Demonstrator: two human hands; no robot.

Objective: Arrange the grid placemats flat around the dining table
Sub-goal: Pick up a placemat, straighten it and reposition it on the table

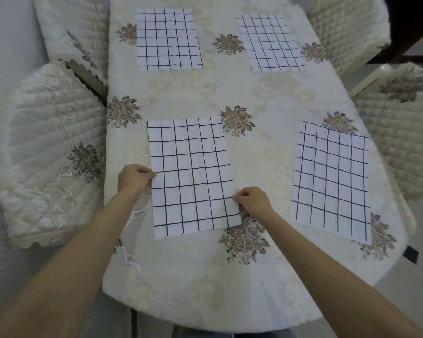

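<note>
Here, the left hand (134,178) and right hand (253,201) pinch opposite side edges of the placemat (193,176) between them, likely to square it flat.

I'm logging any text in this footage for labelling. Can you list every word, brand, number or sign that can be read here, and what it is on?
None: no readable text shows anywhere in the head view.
The four grid placemats carry only black lines on white.
The tablecloth shows only flower and scroll patterns.
The chair covers show only quilting and embroidery.
</note>
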